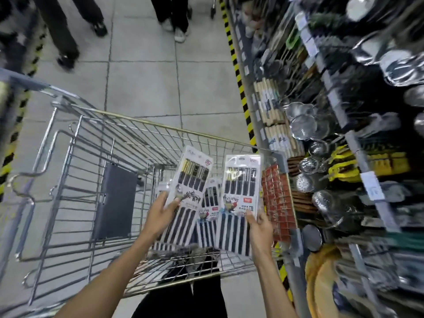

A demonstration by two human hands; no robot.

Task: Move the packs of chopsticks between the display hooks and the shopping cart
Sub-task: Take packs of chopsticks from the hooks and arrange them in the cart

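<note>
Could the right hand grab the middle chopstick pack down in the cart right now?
Probably not yet: the right hand grips its own pack, which partly overlaps the middle pack.

Three packs of chopsticks counted: the left pack (188, 191) gripped in the left hand (160, 214), the right pack (239, 198) pinched in the right hand (259, 223), the middle pack (210, 198) lying between them down in the shopping cart (160, 125). Perhaps a fourth, only a clear plastic edge beside the left hand, too hidden to count. Two hands. One cart close by, with one grey flap (114, 200) in it. Two bystanders up the aisle, told by legs only: one (62, 31) on the left, another (174, 14) further right, four shoes between them. One red mesh item (277, 198) against the shelf. Metal skimmers (302, 127) on the shelf: many, too blurred for a count.
</note>
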